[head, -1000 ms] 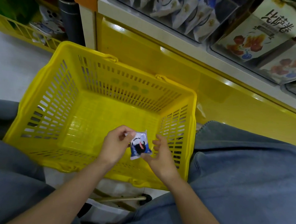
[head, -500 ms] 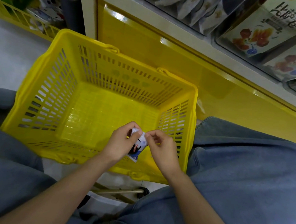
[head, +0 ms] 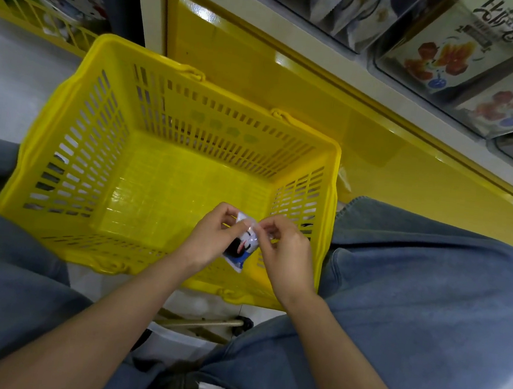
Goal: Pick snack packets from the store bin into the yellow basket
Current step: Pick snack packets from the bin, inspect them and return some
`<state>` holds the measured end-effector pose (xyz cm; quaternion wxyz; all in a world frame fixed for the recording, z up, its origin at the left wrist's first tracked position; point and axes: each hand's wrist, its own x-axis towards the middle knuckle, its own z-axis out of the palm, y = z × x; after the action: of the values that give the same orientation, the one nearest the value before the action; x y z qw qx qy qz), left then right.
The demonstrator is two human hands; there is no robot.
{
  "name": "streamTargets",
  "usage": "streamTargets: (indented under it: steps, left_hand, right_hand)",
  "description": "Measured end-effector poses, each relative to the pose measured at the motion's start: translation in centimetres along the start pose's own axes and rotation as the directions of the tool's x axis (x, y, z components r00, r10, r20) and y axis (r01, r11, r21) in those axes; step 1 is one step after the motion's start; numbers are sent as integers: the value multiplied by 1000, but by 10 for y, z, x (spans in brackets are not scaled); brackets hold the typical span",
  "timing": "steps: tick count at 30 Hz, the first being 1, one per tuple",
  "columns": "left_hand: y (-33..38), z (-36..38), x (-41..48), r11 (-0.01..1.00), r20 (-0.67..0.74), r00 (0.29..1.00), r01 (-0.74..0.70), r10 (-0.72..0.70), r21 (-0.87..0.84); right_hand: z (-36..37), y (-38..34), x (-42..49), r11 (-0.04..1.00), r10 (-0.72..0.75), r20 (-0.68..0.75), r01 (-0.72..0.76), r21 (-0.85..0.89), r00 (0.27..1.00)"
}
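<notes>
A small white and blue snack packet [head: 241, 247] with a dark cartoon print hangs over the near right corner of the yellow basket [head: 63, 155]. My left hand [head: 209, 237] pinches its top edge from the left. My right hand [head: 287, 251] pinches the same edge from the right. The packet dangles below my fingers, just above the basket's near wall. The basket floor shows no packets. More snack packets [head: 356, 11] lie in the clear store bin at the top.
A yellow shelf base [head: 292, 81] runs behind the basket, with bins of larger printed bags [head: 448, 46] at the upper right. My knees in blue jeans [head: 413, 290] flank the basket. A low yellow wire rack [head: 30, 12] stands at the far left.
The packet was held flat between both hands a second ago. Both hands have closed in on its top edge, and it now hangs down from that edge. The view has tilted slightly downward.
</notes>
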<state>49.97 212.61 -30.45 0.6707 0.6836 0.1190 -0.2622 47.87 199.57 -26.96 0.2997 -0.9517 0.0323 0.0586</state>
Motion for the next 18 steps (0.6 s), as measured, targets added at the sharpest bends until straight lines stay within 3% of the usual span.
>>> streamTargets:
  steps: [4,8,11,18]
  left_hand:
    - [-2,-3,3,989,-4,991,133,-133,-71]
    - [-4,-1,2,964,25,989,150,-148,-221]
    - [-6,0,4,946,-52,993,89,-110,-311]
    - [-9,3,6,916,-89,989,72,-116,-396]
  right_hand:
    - [-1,1,3,892,331,-85,-281,355,940]
    - [-3,3,7,653,540,59,-462,600,840]
    - [1,5,6,519,570,267,-593,616,777]
    - [7,7,-1,499,542,455,-707,502,706]
